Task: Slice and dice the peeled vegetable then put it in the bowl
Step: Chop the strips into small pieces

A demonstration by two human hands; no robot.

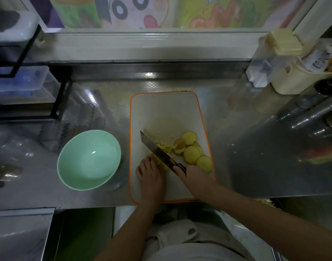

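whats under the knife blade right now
Yellow diced bits lie along the knife on the cutting board. The left hand holds a vegetable piece there, which is mostly covered by the blade and fingers.

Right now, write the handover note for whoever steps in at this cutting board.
Hands: the right hand grips the knife; the left hand holds the piece under its blade.
Things: round slices lie right of the knife, diced bits beyond it, all on the board. The bowl stands left of the board, nothing in it.
Done: slicing, some dicing. Left: dice the slices, fill the bowl.
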